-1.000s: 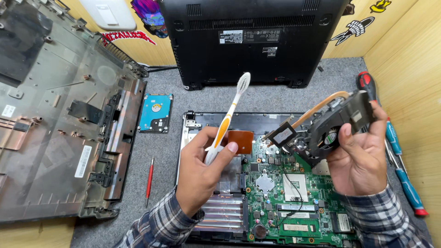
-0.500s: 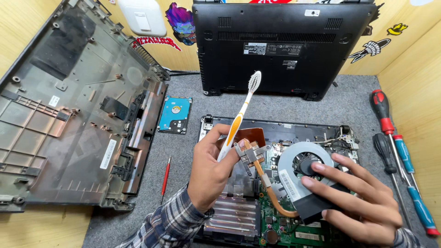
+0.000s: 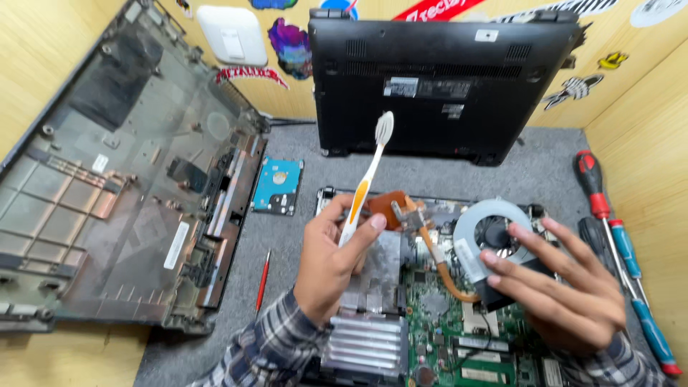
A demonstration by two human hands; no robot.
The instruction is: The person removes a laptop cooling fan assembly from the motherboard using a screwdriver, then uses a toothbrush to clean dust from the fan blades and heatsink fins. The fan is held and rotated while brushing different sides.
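Observation:
My left hand grips a white and orange toothbrush by its handle, bristles pointing up and away. My right hand holds a laptop cooling fan in a silver round housing, fingers spread across its top. A copper heat pipe curves from the fan to a metal bracket close to my left thumb. Both hands hover over an opened laptop with a green motherboard exposed.
A removed laptop bottom cover leans at the left. A blue hard drive and a thin red tool lie on the grey mat. A black laptop stands at the back. Several screwdrivers lie at the right by the wooden wall.
My right hand turned the fan from held up on edge to flat, housing face up, and lowered it over the motherboard. The toothbrush stayed upright in my left hand.

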